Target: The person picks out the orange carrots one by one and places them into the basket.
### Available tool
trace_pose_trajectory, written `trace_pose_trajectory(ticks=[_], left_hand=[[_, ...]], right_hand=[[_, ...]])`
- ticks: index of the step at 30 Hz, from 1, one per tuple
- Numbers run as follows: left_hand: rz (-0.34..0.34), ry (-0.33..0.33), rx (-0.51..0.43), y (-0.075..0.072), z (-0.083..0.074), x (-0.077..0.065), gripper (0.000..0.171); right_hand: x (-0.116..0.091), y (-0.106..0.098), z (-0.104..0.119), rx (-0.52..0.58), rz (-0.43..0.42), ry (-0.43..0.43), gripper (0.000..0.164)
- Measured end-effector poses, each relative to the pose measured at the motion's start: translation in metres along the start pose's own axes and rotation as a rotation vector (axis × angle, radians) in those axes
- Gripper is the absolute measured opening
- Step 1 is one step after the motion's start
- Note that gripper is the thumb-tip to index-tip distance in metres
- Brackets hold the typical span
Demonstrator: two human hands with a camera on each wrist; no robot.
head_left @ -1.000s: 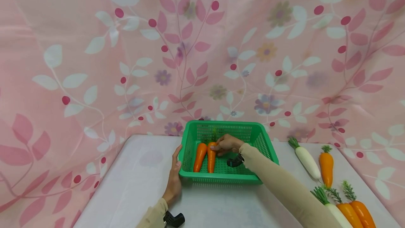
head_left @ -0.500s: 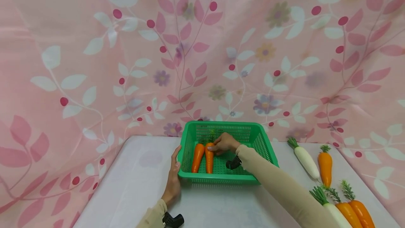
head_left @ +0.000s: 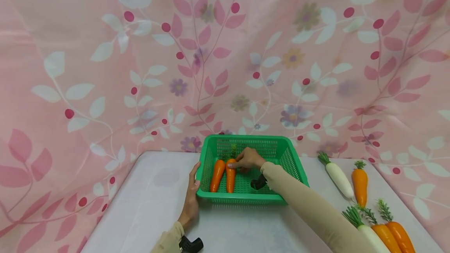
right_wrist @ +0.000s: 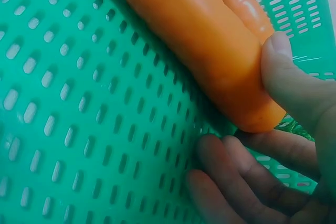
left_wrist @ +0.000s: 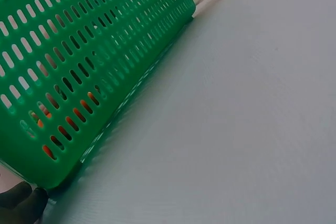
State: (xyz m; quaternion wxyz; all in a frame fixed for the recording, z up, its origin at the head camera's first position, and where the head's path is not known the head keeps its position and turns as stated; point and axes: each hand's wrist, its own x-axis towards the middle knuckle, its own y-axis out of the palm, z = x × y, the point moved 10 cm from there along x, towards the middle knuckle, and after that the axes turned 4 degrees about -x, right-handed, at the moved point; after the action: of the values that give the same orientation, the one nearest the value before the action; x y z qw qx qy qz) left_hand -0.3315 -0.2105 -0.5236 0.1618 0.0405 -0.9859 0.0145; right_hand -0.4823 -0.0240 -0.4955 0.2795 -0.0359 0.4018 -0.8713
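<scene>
Little changes this last second — carrot (head_left: pixel 230 180) lies in basket (head_left: pixel 242 196) beside second carrot (head_left: pixel 217 177), not yet released | your right hand (head_left: pixel 247 158) pinches its top | your left hand (head_left: pixel 191 202) spreads against basket

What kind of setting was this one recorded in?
Likely a staged recording corner: a floral cloth hangs behind a pale tabletop, black wrist-worn devices are visible, and a green basket holds glossy carrots.

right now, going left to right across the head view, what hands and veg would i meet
Left hand, left basket carrot, right basket carrot, right hand, far radish, far loose carrot. The nearer veg overlap in that order, so I leave them out.
</scene>
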Motion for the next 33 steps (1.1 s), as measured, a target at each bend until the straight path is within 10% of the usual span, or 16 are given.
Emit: trace_pose_trajectory(ticks=[33], left_hand=[[-0.011,0.068,0.083,-0.003,-0.011,0.0,0.057]], right_hand=[[-0.01,-0.004,0.012,-0.176,0.002,-0.031,0.047]])
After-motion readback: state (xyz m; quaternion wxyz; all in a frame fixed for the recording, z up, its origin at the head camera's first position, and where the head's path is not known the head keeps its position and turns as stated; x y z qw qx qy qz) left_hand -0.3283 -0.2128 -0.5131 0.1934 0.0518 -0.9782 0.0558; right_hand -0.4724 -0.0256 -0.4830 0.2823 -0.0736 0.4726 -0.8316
